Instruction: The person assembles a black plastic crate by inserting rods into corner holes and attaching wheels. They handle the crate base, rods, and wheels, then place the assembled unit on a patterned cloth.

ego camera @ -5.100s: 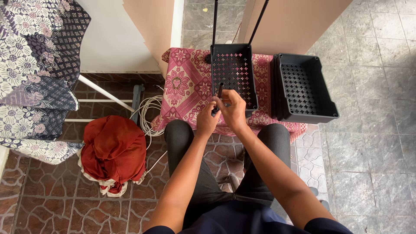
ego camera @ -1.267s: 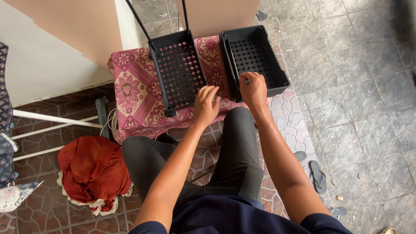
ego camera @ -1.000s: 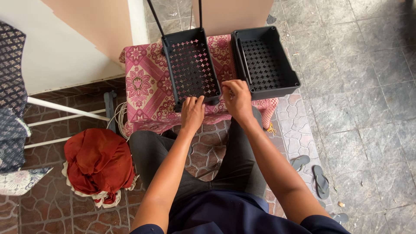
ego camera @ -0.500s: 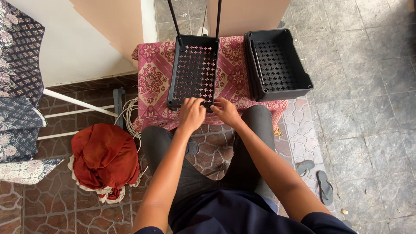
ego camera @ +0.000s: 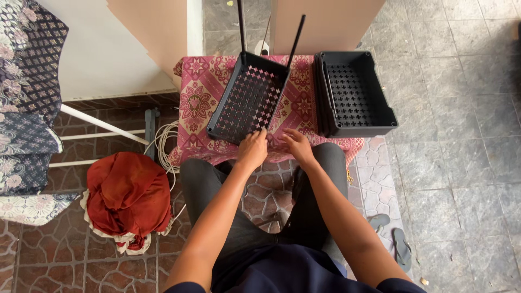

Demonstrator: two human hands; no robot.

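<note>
A pink patterned worktop [ego camera: 198, 97] is seen carrying a tilted black perforated tray [ego camera: 247, 100]; a second tray [ego camera: 353, 92] sits beside it. The near rim is gripped by the left hand [ego camera: 252, 151]; the right hand [ego camera: 296, 145], fingers apparently loosely spread, rests alongside.

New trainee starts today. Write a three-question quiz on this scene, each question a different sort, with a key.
1. True or false: the left hand touches the near edge of the tilted black tray.
2. Which tray has two thin black rods rising from it? A) the tilted black tray B) the flat black tray
3. Fill in: the reddish cloth bundle lies on the ____ floor.

Key
1. True.
2. A.
3. Tiled; it is on the person's left, beside the patterned pink cloth under the trays. The right hand rests on that cloth.
</note>
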